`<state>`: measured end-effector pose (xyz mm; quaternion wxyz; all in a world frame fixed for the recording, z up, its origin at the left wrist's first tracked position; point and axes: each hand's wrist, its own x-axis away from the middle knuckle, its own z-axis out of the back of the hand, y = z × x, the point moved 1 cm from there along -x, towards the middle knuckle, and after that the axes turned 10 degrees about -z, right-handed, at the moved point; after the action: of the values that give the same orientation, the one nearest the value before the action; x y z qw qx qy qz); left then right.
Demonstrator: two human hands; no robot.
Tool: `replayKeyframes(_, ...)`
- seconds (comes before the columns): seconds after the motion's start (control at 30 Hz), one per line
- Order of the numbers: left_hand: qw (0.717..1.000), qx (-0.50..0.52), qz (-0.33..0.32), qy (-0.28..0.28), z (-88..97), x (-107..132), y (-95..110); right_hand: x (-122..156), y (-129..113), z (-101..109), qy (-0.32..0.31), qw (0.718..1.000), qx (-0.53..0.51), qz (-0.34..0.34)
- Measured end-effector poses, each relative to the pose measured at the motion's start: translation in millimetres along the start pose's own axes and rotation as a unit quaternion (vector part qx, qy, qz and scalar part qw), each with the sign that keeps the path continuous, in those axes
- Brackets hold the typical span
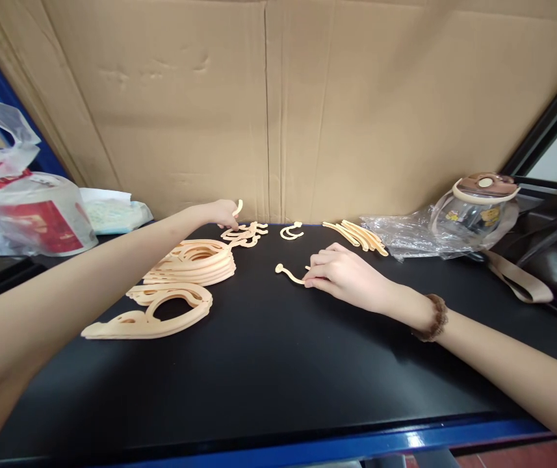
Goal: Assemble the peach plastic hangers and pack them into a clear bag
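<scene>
Knob-ended hook [291, 277] is pinched by the right hand [344, 273] over the tabletop [259, 370], long axis running left and slightly away from the grip, while a pale piece [238, 207] is gripped by the left hand [223, 213], nearer the loose hook pile [232, 234].

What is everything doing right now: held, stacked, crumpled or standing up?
Left hand: gripping a short pale piece
Right hand: pinching a curved pale piece
Pale hanger-shaped parts: stacked
Small hooks: loosely heaped
Pale strips: lying bunched together
Clear wrapper: crumpled
See-through bottle: upright, lid on
Carrier bag: standing, handles up
</scene>
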<state>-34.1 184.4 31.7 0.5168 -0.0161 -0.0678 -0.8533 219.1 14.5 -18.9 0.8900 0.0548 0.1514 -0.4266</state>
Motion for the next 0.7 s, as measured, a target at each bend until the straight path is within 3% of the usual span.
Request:
replayKeyframes(0.13,1.000,-0.020,-0.008,0.007,3.6,5,1,1,-3,2,-0.009,1.000,0.010,0.009)
replayKeyframes(0.3,0.996,-0.056,0.000,0.071,23.6,23,12,4,-1,7,-0.037,0.999,-0.008,0.020)
replayKeyframes(0.4,0.990,-0.029,-0.004,0.140,34.4,43,35,7,3,14,-0.057,0.998,-0.038,0.016)
replayKeyframes(0.5,0.983,0.076,-0.005,0.169,31.2,69,68,8,6,22,-0.062,0.991,-0.106,-0.055)
replayKeyframes(0.6,0.956,0.239,-0.068,0.158,13.8,93,102,6,5,27,-0.056,0.948,-0.280,-0.141)
replayKeyframes(0.7,0.932,0.324,-0.116,0.114,-7.9,107,126,3,2,26,-0.052,0.862,-0.470,-0.184)
